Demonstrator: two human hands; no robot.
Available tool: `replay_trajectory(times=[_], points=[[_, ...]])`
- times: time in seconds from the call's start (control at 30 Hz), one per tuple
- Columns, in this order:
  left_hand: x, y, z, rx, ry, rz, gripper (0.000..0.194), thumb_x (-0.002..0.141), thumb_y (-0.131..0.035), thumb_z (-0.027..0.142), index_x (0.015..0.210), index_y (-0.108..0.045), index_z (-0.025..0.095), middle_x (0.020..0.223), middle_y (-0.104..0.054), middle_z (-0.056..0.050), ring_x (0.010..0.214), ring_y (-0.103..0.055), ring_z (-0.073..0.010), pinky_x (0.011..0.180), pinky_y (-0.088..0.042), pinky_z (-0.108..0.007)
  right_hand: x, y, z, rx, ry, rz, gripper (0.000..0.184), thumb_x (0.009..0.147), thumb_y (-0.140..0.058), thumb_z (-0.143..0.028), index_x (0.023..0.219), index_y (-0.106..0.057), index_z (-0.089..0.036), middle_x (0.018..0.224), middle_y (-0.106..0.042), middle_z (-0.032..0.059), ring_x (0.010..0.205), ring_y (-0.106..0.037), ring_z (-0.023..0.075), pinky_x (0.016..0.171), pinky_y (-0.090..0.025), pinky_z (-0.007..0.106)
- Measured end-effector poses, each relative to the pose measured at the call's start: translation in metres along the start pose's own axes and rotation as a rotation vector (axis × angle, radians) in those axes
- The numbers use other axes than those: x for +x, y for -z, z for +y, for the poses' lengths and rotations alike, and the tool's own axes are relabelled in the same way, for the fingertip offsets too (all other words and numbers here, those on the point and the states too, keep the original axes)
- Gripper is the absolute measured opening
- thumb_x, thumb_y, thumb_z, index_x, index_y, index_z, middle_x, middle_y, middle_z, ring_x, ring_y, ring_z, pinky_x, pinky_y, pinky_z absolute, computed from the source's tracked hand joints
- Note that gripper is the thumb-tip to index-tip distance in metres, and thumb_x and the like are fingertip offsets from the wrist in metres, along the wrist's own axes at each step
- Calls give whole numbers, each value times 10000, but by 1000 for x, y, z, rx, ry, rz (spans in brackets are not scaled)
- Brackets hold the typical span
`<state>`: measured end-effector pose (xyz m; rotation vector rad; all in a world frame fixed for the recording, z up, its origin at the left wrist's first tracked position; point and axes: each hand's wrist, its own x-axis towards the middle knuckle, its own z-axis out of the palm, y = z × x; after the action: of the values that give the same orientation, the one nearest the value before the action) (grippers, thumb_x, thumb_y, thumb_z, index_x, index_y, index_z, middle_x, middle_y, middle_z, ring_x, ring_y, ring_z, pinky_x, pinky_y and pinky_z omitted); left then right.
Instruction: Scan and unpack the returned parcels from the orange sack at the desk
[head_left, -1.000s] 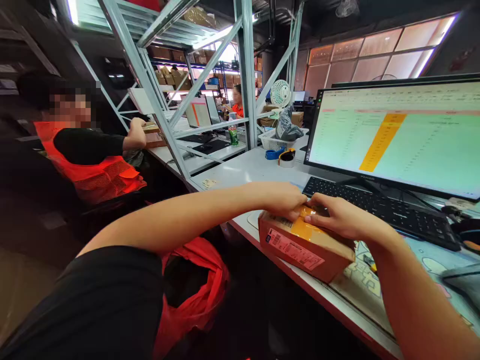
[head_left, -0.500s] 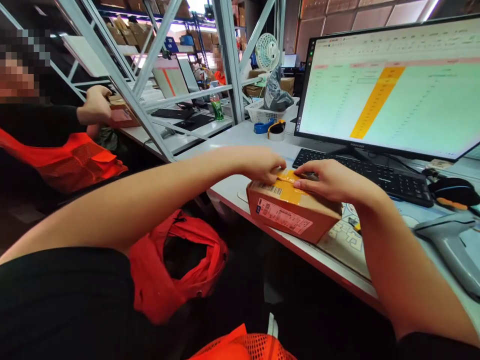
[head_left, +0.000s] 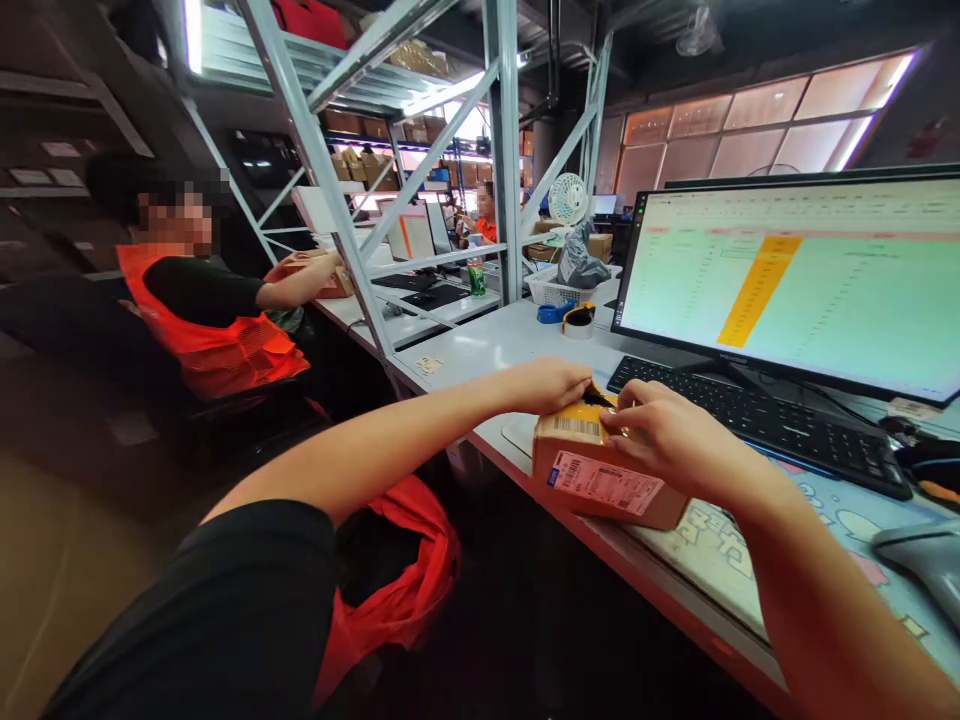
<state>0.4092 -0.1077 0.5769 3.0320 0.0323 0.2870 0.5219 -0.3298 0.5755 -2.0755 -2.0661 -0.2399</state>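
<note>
Head view: a small cardboard box [head_left: 600,478] sits at the near edge of the counter [head_left: 487,352], just in front of the keyboard [head_left: 757,420], with a printed label facing the person and yellow tape across its top. Both hands work at the top seam. The left hand [head_left: 551,385] rests on the far left of the lid, its fingers curled down onto the tape line; the right hand [head_left: 664,435] covers the near right part of the top, thumb and forefinger pinched together at the seam. Neither hand's grip closes around the box itself: the left presses, and the right seems to pinch at the tape or a flap edge, though what lies between those fingertips is hidden.

To do this well, I judge that the left hand should keep the box pinned flat so it does not slide off the near edge, while the right works along the seam in one line instead of tearing across the label.

A monitor [head_left: 795,280] with a green and orange sheet stands behind the keyboard, and tape rolls [head_left: 566,315] lie farther left on the counter. A red bag [head_left: 397,580] hangs below the counter edge. Far left, another person in an orange vest [head_left: 217,340] handles a box at a neighbouring counter beyond the steel shelving [head_left: 337,200].
</note>
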Motion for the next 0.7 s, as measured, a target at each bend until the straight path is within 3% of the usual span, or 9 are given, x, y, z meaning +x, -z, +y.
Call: replay_trajectory(times=[0.1,0.17,0.27,0.4,0.53,0.7], points=[[11,-10,-8,-230,147,137,300,1053,-423,292,910,-657,169,820,-669,-36,784,-576,-195,773,-453,-309,-2,1,0,54,19,-79,199,1016,-631,-344,985,-818,-284,1135,-651,80,1038,-620,263,923,-493,401],[19,-19,-12,-378,248,157,297,1022,-445,241,761,-573,178,728,-574,2,747,-503,-170,742,-409,-293,-3,-1,2,88,1,-104,188,1016,-624,-354,1053,-790,-273,1149,-675,74,1065,-642,268,949,-498,412],[28,-32,-16,-471,340,144,352,985,-437,189,634,-441,194,644,-434,30,686,-412,-145,678,-338,-287,-3,-7,6,99,-28,-66,193,1006,-621,-351,1142,-717,-252,1175,-708,70,1104,-672,279,960,-510,419],[30,-44,-18,-532,374,126,376,967,-445,200,594,-395,199,618,-336,43,646,-358,-130,635,-284,-289,-4,-15,2,-1,-61,63,338,937,-687,-324,1254,-636,-218,1284,-715,104,1200,-667,319,997,-519,450],[28,-48,-20,-578,378,141,404,963,-474,220,579,-351,199,622,-303,42,654,-327,-125,630,-263,-293,-8,-16,-12,-214,-101,121,232,879,-724,-306,1067,-622,-218,1123,-742,109,1062,-686,345,859,-523,449],[29,-52,-28,-603,414,173,420,955,-524,239,565,-372,202,600,-331,36,656,-334,-139,624,-256,-311,-9,-16,-33,-332,-127,104,87,923,-603,-169,889,-560,-236,900,-724,72,894,-691,292,678,-413,362]])
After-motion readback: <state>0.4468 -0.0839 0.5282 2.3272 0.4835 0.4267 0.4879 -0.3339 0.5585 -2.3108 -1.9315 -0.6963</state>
